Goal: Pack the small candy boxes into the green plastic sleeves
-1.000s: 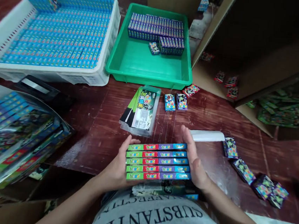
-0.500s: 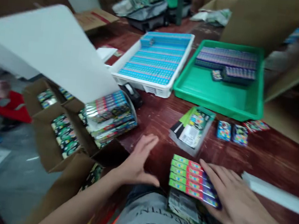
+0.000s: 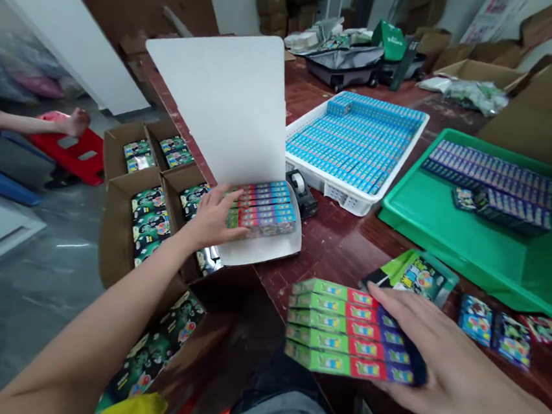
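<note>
Right hand (image 3: 441, 359) grips stacked green-red-purple cardboard boxes (image 3: 337, 330); lettering illegible, right ends hidden. Left hand (image 3: 213, 220), spread wide, overlaps left end of multicoloured carton stack (image 3: 268, 209).

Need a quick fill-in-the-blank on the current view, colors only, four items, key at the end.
1. From its free end, the stack of boxes in the right hand runs green, ____, then purple.
2. The left hand is at a block of boxes on a ____ surface.
3. The perforated crate holds rows of ____ boxes.
4. The tray holding purple boxes is ____.

Missing words: red; white; blue; green.
</note>
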`<state>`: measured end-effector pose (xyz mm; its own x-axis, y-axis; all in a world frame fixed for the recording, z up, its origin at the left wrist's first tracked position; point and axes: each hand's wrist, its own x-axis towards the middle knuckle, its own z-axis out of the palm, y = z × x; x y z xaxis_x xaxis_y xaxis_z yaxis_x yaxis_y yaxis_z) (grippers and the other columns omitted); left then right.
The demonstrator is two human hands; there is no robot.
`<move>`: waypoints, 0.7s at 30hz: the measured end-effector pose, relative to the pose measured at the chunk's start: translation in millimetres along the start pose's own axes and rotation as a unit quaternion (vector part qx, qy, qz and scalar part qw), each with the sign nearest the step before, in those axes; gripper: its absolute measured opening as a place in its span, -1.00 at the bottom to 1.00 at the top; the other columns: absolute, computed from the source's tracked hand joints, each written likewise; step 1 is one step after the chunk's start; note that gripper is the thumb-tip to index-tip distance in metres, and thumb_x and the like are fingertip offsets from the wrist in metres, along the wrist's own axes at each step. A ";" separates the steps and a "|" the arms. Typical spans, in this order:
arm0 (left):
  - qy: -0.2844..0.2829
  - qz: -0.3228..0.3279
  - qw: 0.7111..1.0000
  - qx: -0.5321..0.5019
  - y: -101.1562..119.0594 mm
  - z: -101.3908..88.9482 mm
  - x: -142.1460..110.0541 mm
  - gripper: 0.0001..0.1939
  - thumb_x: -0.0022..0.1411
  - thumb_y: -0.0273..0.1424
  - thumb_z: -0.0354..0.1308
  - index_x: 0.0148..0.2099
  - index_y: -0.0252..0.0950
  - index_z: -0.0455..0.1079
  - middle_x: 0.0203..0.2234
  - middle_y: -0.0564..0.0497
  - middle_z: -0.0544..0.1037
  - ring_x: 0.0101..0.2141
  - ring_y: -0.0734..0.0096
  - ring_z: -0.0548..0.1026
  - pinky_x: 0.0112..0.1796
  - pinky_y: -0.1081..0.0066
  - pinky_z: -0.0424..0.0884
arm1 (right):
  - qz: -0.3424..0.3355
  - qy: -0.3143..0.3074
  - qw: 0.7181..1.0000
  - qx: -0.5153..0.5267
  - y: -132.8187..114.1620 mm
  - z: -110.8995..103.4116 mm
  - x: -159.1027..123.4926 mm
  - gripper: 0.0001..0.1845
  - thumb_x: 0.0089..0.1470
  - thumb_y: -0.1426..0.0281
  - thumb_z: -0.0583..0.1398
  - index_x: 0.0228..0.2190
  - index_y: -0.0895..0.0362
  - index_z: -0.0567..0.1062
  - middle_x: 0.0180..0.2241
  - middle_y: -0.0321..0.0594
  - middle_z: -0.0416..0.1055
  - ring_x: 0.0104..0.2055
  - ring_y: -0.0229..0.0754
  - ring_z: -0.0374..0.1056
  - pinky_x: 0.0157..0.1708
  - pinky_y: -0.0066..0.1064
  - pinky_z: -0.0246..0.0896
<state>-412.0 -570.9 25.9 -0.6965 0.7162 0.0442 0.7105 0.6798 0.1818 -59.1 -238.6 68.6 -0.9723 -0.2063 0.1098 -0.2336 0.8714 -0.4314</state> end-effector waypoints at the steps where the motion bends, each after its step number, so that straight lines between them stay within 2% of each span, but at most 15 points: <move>1: 0.001 -0.011 1.000 -0.019 -5.8 -0.5 5.5 0.02 0.11 0.08 0.30 0.44 -0.35 0.08 0.41 -0.40 0.04 0.40 -0.25 0.01 0.34 -0.14 -0.02 | -0.028 0.010 1.000 -0.001 -0.5 1.7 23.8 0.04 0.09 0.13 0.31 0.43 0.13 -0.01 0.25 0.08 0.31 0.19 0.20 0.36 0.11 0.01 0.36; 4: -0.003 -0.014 0.997 -0.073 -18.5 5.4 13.7 0.04 0.11 0.06 0.28 0.45 -0.42 0.05 0.40 -0.39 0.08 0.41 -0.22 -0.03 0.36 -0.09 -0.03 | -0.123 0.089 0.988 -0.024 -0.4 27.0 92.0 0.04 0.14 0.13 0.27 0.44 0.16 -0.09 0.20 0.13 0.35 0.17 0.22 0.35 0.12 0.08 0.27; 6: -0.001 -0.011 0.995 -0.096 -23.6 12.3 13.7 0.01 0.13 0.06 0.26 0.43 -0.41 0.08 0.38 -0.35 0.16 0.42 -0.20 -0.04 0.37 -0.09 -0.06 | -0.180 0.163 0.969 -0.048 2.1 57.4 129.4 -0.02 0.23 0.11 0.20 0.45 0.11 -0.16 0.19 0.12 0.37 0.21 0.22 0.32 0.16 0.10 0.18; 8: 0.002 -0.014 0.994 -0.106 -27.8 17.4 12.0 0.01 0.10 0.10 0.27 0.41 -0.40 0.13 0.36 -0.34 0.20 0.41 -0.22 -0.04 0.37 -0.12 -0.09 | -0.213 0.210 0.951 -0.075 5.5 91.1 156.8 -0.12 0.29 0.12 0.15 0.44 0.03 -0.13 0.20 0.06 0.40 0.25 0.18 0.29 0.19 0.07 0.11; 10: 0.002 -0.020 0.993 -0.118 -32.3 18.1 10.7 0.04 0.06 0.15 0.28 0.40 -0.38 0.18 0.34 -0.34 0.23 0.40 -0.22 0.01 0.36 -0.13 -0.08 | -0.228 0.222 0.942 -0.105 7.2 119.2 173.7 -0.25 0.33 0.21 0.13 0.42 -0.01 -0.01 0.20 -0.01 0.42 0.27 0.11 0.28 0.20 0.00 0.07; 12: 0.000 -0.028 0.991 -0.134 -37.1 14.4 10.8 0.02 0.04 0.20 0.28 0.38 -0.31 0.23 0.33 -0.30 0.26 0.38 -0.18 0.06 0.36 -0.13 -0.07 | -0.234 0.202 0.941 -0.137 4.8 134.8 182.9 -0.35 0.33 0.33 0.13 0.37 0.01 0.12 0.22 -0.04 0.40 0.28 0.06 0.25 0.19 -0.05 0.06; 14: -0.006 -0.034 0.987 -0.155 -41.2 9.1 11.5 -0.05 0.09 0.26 0.20 0.34 -0.24 0.32 0.33 -0.23 0.28 0.38 -0.13 0.08 0.36 -0.11 -0.07 | -0.231 0.160 0.947 -0.156 -2.5 134.8 189.6 -0.39 0.32 0.43 0.12 0.35 0.05 0.19 0.25 -0.04 0.37 0.26 0.06 0.24 0.18 -0.06 0.05; 16: -0.009 -0.042 0.982 -0.182 -43.4 5.9 11.0 -0.14 0.24 0.30 -0.04 0.30 -0.21 0.38 0.33 -0.19 0.30 0.37 -0.05 0.12 0.37 -0.07 -0.06 | -0.216 0.097 0.959 -0.154 -12.4 121.8 198.4 -0.36 0.29 0.46 0.12 0.35 0.11 0.19 0.25 0.00 0.36 0.22 0.10 0.25 0.16 -0.04 0.07; 19: -0.004 -0.065 0.970 -0.234 -40.4 8.1 4.4 -0.11 0.44 0.11 -0.57 0.35 -0.26 0.32 0.36 -0.20 0.28 0.35 0.12 0.23 0.31 0.03 0.16 | -0.191 -0.011 0.975 -0.117 -23.8 93.4 217.3 -0.20 0.17 0.37 0.25 0.36 0.20 0.14 0.22 0.07 0.33 0.16 0.15 0.26 0.12 -0.03 0.13; 21: 0.013 -0.081 0.964 -0.253 -33.4 11.1 -5.4 -0.07 0.44 -0.04 -0.75 0.38 -0.30 0.28 0.38 -0.19 0.25 0.34 0.19 0.27 0.23 0.11 0.32 | -0.186 -0.060 0.976 -0.093 -25.4 78.4 230.2 -0.08 0.06 0.31 0.34 0.36 0.22 0.13 0.21 0.08 0.32 0.13 0.17 0.26 0.10 -0.03 0.16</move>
<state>-430.9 -595.8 8.7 -0.8014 0.5982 -0.0017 0.4570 0.6140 0.6436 -277.6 -343.1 34.7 -0.8169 -0.5648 0.1165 -0.5761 0.7900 -0.2099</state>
